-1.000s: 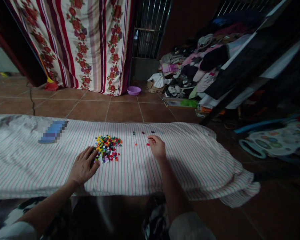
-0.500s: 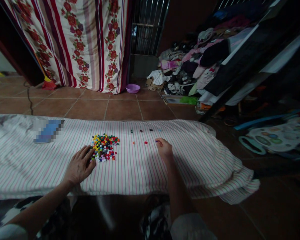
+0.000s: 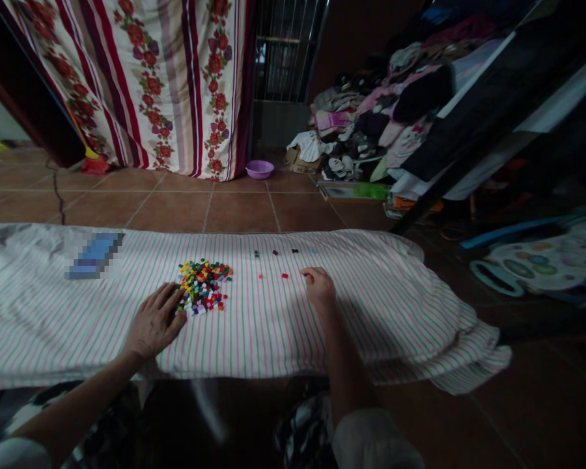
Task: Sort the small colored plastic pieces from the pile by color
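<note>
A heap of small coloured beads (image 3: pixel 203 284) lies on a striped cloth (image 3: pixel 273 326) spread over the floor. My left hand (image 3: pixel 153 322) rests flat on the cloth, fingers spread, its fingertips touching the heap's left edge. My right hand (image 3: pixel 319 286) is curled with its fingers pinched together just right of a few loose beads (image 3: pixel 284 276); what it pinches is too small to name. More single beads (image 3: pixel 275 252) lie in a row further back.
A blurred blue flat object (image 3: pixel 94 255) lies on the cloth at the left. Beyond the cloth are a tiled floor, a flowered curtain (image 3: pixel 176 78), a purple bowl (image 3: pixel 260 169), and a pile of clothes (image 3: pixel 381 124). A dark sloping frame (image 3: pixel 469 143) stands at the right.
My right hand has shifted a little to the right, away from the red loose bead. The left hand stays at the heap. The view has tilted slightly.
</note>
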A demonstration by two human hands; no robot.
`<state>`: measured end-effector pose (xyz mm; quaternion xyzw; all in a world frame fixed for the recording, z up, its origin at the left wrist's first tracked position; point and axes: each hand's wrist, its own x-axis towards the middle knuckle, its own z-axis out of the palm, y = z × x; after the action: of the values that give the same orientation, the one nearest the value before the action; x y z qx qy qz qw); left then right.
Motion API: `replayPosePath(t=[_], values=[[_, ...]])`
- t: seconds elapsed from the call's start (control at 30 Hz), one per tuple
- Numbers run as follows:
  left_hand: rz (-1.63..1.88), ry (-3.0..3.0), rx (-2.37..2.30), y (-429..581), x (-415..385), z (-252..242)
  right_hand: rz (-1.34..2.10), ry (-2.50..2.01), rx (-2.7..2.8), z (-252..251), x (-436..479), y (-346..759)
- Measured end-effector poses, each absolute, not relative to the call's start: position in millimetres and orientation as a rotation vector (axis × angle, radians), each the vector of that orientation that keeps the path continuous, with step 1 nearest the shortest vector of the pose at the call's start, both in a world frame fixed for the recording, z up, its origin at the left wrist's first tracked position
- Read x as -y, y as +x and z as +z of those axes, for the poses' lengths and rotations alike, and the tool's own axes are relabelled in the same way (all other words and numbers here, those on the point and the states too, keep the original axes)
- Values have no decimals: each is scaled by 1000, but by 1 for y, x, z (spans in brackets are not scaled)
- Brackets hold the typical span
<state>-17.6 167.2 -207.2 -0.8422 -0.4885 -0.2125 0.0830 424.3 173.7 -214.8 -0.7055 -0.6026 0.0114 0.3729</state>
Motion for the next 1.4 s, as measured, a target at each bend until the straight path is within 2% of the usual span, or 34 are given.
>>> replayPosePath(t=[1.13,1.4], values=[[-655,-2504,1470,-17,-167,-208,-81,-1907,1442,-218,-171,423],[-595,-2511,1518,-14,-165,-203,-164,-1869,1374,-193,-174,398]])
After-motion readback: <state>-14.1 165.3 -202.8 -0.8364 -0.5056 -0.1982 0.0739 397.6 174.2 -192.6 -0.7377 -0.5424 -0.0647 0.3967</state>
